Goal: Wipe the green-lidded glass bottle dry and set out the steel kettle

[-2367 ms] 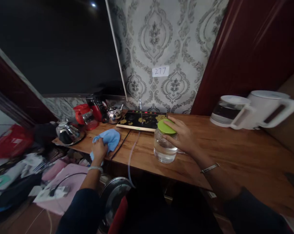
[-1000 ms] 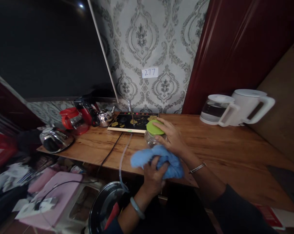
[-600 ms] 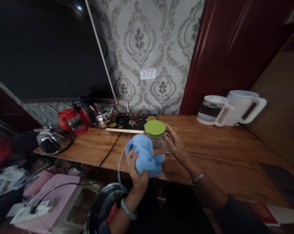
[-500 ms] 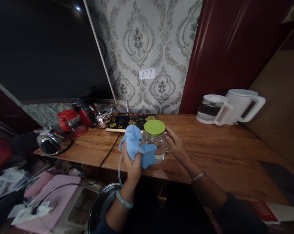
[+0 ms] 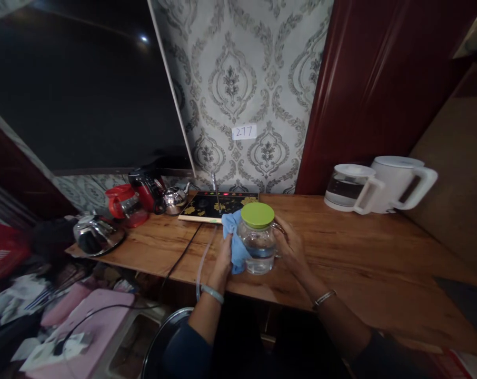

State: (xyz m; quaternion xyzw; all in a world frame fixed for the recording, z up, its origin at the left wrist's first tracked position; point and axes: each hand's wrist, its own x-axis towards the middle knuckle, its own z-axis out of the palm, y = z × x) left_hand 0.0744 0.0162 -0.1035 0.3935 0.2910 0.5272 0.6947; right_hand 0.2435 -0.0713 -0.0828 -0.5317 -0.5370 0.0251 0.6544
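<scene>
A glass teapot [image 5: 261,251] with a green lid [image 5: 257,215] stands near the front edge of the wooden table, with clear liquid inside. My right hand [image 5: 289,245] is closed around its handle on the right side. In my left hand [image 5: 224,256] is a blue cloth [image 5: 236,247], pressed against the pot's left side. My left fingers are partly hidden by the cloth.
Behind the pot lies a black electric tea stove [image 5: 207,206] with a thin spout. To its left are a small steel kettle [image 5: 174,200], a red-lidded jug [image 5: 127,205] and a larger kettle [image 5: 94,233]. White-handled jug [image 5: 347,189] and white pitcher [image 5: 398,181] stand at right.
My left hand has brought the blue cloth from in front of the pot to lie against its left side. The view has shifted slightly. My right hand stays on the handle.
</scene>
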